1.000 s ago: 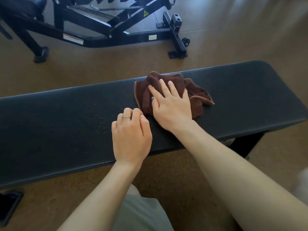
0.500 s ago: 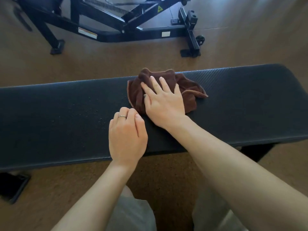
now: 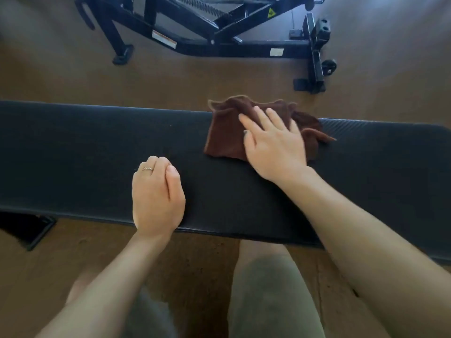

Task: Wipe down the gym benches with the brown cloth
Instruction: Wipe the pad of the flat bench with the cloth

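A long black padded gym bench [image 3: 85, 152] runs across the view from left to right. The crumpled brown cloth [image 3: 224, 132] lies on its far edge, right of the middle. My right hand [image 3: 273, 145] presses flat on the cloth with straight, spread fingers. My left hand [image 3: 156, 193] rests on the bench pad to the left of the cloth, its fingers curled under and holding nothing; a ring shows on one finger.
The black steel frame of another gym bench [image 3: 219, 42] stands on the brown floor beyond the bench, with a wheeled foot at the right. A dark flat object [image 3: 26, 228] lies on the floor at the near left. My knees are below the bench's near edge.
My right hand has pushed the cloth away toward the bench's far edge and apart from my left hand. The left hand stays resting on the pad. The view has tilted down.
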`<state>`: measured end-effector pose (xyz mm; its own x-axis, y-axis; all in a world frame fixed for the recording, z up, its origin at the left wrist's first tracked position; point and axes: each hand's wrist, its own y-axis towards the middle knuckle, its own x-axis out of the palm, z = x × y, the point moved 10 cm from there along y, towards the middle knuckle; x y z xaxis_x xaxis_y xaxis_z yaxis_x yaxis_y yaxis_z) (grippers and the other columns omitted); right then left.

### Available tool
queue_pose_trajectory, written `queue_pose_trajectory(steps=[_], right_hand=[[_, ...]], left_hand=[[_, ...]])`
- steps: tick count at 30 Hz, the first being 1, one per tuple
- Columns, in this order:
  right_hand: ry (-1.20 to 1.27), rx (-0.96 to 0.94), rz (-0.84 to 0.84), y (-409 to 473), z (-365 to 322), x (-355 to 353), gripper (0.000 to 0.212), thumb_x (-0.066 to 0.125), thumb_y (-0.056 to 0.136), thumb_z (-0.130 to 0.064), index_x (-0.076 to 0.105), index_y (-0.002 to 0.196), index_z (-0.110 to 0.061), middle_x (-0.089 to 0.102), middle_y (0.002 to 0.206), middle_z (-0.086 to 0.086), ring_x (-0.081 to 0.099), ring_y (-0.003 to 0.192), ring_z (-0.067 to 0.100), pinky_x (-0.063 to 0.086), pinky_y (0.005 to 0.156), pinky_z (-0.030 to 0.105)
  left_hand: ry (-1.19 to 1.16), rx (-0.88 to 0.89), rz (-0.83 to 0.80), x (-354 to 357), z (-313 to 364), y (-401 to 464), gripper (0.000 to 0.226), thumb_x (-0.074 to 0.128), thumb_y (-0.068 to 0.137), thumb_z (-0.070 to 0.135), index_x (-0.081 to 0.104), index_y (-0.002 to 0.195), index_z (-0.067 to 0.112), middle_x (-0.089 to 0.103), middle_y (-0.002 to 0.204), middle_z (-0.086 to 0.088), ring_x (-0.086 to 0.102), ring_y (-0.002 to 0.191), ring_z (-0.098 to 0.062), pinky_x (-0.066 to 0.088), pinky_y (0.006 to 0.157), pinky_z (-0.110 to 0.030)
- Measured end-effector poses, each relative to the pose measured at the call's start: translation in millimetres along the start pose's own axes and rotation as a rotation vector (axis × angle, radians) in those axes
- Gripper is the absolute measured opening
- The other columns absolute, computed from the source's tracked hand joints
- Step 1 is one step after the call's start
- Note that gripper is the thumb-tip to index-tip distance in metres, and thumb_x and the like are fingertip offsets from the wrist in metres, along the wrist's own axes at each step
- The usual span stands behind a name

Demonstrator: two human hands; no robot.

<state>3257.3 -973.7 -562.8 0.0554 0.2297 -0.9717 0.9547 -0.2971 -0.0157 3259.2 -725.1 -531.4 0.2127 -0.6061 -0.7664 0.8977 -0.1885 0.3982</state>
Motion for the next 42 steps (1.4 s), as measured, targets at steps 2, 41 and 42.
queue_pose_trajectory(steps=[2,41,42], right_hand=[[-0.029,0.11,-0.053,-4,35,-3,0.054,0.017,0.108,-0.047,0.022,0.161,-0.044,0.017,0.173,-0.005,0.011,0.16,0.019,0.012,0.126,0.056],[-0.021,0.068,-0.01,-86,-207,47,0.053,0.017,0.108,-0.05,0.028,0.16,-0.045,0.019,0.171,-0.009,0.011,0.16,0.019,0.009,0.128,0.055],[-0.03,0.088,-0.005,-89,-190,43,0.053,0.018,0.108,-0.049,0.028,0.159,-0.047,0.02,0.171,-0.008,0.012,0.16,0.018,0.011,0.128,0.055]], left_hand=[[0.011,-0.017,-0.001,1,2,1,0.028,0.03,0.1,0.017,0.041,0.074,0.012,0.045,0.075,-0.003,0.043,0.07,-0.024,0.04,0.07,-0.046],[0.03,0.066,-0.208,-37,-108,43,0.037,0.027,0.105,0.025,0.06,0.095,0.012,0.061,0.095,-0.005,0.053,0.087,-0.021,0.045,0.084,-0.044],[0.027,0.067,-0.215,-37,-109,43,0.037,0.027,0.105,0.025,0.06,0.095,0.012,0.06,0.095,-0.005,0.052,0.086,-0.02,0.044,0.084,-0.044]])
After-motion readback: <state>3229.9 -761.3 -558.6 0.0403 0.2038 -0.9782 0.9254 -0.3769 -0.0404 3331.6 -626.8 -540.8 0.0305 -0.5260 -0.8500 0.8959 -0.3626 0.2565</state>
